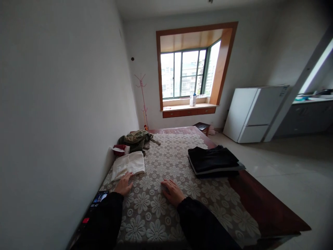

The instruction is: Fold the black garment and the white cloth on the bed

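My left hand (124,184) rests at the near edge of a folded white cloth (129,164), its fingertips by the fabric and its fingers stretched out. To the right, my right hand (172,191) lies with fingers extended on a lace tablecloth (158,205) patterned with flowers. Nothing shows in either hand. A stack of folded dark clothes (213,159) sits on the right side of the table, apart from both hands. Beside my left forearm is a phone (100,197) with its screen lit, partly hidden by the sleeve.
Against the left wall lie a green backpack (136,139) and a red tissue pack (120,150). The dark red table (270,205) has its edge on the right. Beyond stand a pink coat rack (142,93), a small stool (202,127) and a white fridge (253,111).
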`<act>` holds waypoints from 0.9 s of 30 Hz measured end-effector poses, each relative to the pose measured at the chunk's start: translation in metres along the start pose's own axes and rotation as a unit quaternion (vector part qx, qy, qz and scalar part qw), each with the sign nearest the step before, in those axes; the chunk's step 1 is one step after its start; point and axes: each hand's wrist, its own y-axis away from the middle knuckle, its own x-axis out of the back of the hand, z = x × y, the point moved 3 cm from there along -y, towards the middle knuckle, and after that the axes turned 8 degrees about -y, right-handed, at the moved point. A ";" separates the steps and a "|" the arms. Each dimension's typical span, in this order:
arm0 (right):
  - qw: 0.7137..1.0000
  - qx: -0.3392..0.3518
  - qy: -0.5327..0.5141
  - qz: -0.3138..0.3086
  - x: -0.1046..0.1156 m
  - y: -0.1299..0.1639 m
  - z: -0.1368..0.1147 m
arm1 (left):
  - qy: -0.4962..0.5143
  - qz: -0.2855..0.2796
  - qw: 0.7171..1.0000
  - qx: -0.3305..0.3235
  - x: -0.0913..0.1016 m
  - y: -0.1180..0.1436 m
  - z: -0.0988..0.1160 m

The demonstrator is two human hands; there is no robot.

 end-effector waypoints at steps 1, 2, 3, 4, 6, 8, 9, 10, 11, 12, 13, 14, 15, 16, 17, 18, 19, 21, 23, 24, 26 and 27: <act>1.000 -0.001 -0.003 -0.001 0.000 0.000 -0.001 | 0.009 0.005 1.000 -0.003 -0.003 -0.010 0.009; 1.000 -0.002 -0.005 -0.002 0.000 0.000 -0.001 | 0.018 0.011 1.000 -0.001 -0.005 -0.018 0.016; 1.000 -0.003 -0.006 -0.004 0.000 0.000 -0.002 | 0.028 0.019 0.999 0.005 -0.006 -0.025 0.021; 1.000 -0.004 -0.008 -0.005 0.000 0.000 -0.002 | 0.038 0.028 0.999 0.013 -0.006 -0.032 0.024; 1.000 -0.004 -0.009 -0.004 -0.001 0.000 -0.002 | 0.062 0.048 0.996 0.037 -0.002 -0.041 0.026; 1.000 -0.002 -0.011 -0.001 -0.001 0.000 -0.001 | 0.095 0.070 0.991 0.068 0.006 -0.048 0.026; 1.000 -0.001 -0.013 0.000 0.000 0.000 -0.001 | 0.116 0.083 0.986 0.083 0.012 -0.049 0.026; 1.000 -0.001 -0.015 -0.001 0.001 -0.001 -0.001 | 0.139 0.097 0.981 0.097 0.019 -0.049 0.027; 1.000 -0.002 -0.019 -0.002 0.002 -0.002 -0.001 | 0.165 0.111 0.974 0.107 0.026 -0.048 0.029; 1.000 -0.004 -0.023 -0.004 0.004 -0.002 -0.002 | 0.191 0.126 0.967 0.112 0.033 -0.045 0.033; 1.000 -0.007 -0.029 -0.008 0.005 -0.003 -0.003 | 0.219 0.139 0.959 0.112 0.039 -0.040 0.038; 0.999 -0.013 -0.039 -0.010 0.006 -0.002 -0.006 | 0.247 0.149 0.951 0.108 0.044 -0.033 0.045; 0.998 -0.018 -0.057 -0.011 0.006 -0.001 -0.010 | 0.274 0.154 0.944 0.101 0.047 -0.023 0.055; 0.996 -0.020 -0.086 -0.008 0.005 0.003 -0.015 | 0.300 0.152 0.937 0.091 0.048 -0.011 0.066; 0.992 -0.019 -0.128 -0.001 0.001 0.008 -0.022 | 0.328 0.140 0.931 0.080 0.045 0.003 0.080; 0.984 -0.014 -0.179 0.008 -0.004 0.014 -0.029 | 0.352 0.124 0.925 0.071 0.039 0.018 0.094; 0.972 -0.009 -0.233 0.020 -0.011 0.022 -0.036 | 0.389 0.098 0.914 0.061 0.031 0.035 0.110; 0.946 -0.014 -0.320 0.048 -0.029 0.042 -0.046 | 0.543 0.004 0.839 0.043 0.008 0.069 0.142; 0.930 -0.056 -0.351 0.096 -0.048 0.063 -0.047 | 0.593 -0.027 0.804 0.031 -0.012 0.101 0.168; 0.923 -0.080 -0.355 0.124 -0.056 0.072 -0.044 | 0.597 -0.027 0.801 0.031 -0.020 0.116 0.176; 0.906 -0.124 -0.366 0.173 -0.067 0.089 -0.037 | 0.584 -0.026 0.811 0.024 -0.029 0.142 0.187; 0.892 -0.141 -0.385 0.189 -0.070 0.095 -0.035 | 0.568 -0.026 0.822 0.017 -0.031 0.152 0.190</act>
